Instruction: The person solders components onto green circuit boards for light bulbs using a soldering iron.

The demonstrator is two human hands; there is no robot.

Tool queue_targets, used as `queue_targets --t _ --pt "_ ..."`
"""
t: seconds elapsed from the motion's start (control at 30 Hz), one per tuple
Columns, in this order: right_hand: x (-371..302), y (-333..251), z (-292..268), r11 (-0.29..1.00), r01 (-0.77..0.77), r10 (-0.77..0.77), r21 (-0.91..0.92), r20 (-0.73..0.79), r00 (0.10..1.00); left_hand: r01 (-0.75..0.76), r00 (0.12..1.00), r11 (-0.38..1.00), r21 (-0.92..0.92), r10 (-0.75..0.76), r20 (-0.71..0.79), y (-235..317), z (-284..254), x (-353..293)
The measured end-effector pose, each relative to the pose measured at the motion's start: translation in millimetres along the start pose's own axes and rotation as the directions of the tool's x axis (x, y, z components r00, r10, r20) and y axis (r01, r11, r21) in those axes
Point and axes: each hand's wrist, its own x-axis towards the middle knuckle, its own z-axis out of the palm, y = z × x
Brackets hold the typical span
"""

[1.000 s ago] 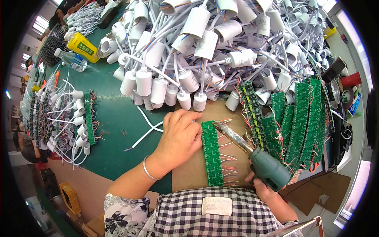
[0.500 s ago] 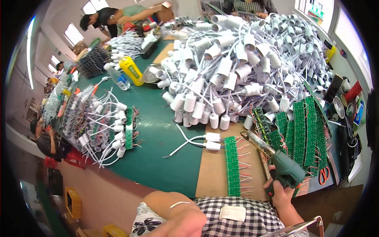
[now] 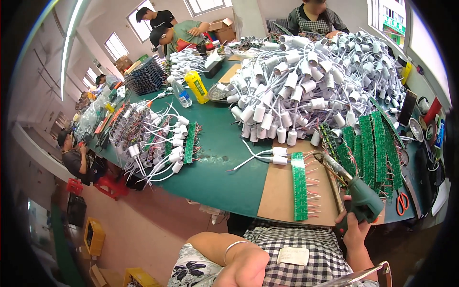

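My right hand [image 3: 355, 230] is closed around the handle of a green soldering gun [image 3: 364, 200], its metal barrel slanting up and to the left. The tip lies close to the thin red and white wires along the right side of a green circuit board strip [image 3: 300, 189]. That strip lies on a brown board [image 3: 275, 203]. Two white lamp holders [image 3: 279, 155] with white cables sit at its upper left end. My left hand [image 3: 246, 270], with a bracelet at the wrist, is held near my body at the lower edge; its fingers are hidden.
A large heap of white lamp holders [image 3: 291, 88] fills the far table. More green strips [image 3: 366, 148] and orange scissors [image 3: 402, 204] lie at the right. Wired lamp holders [image 3: 177, 150], a yellow bottle [image 3: 196, 87] and a clear bottle [image 3: 180, 93] stand left. Other people work beyond.
The whole view has shifted, so the table sits further right and more of the room shows. My right hand still grips the soldering gun; the strip and lamp holders lie as before.
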Motion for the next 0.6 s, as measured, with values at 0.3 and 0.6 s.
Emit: queue_targets --t 0.3,0.6 --pt "-6.1 0.1 14.1 0.999 0.03 -0.03 -0.024 0.005 1.0 -0.011 0.975 1.0 -0.003 0.011 0.224 43.0 -10.7 4.5" --pt "11.8 0.6 13.4 0.998 -0.054 0.056 0.031 -0.061 0.997 0.189 0.922 0.981 0.041 -0.192 0.337 42.6 -38.3 -40.0"
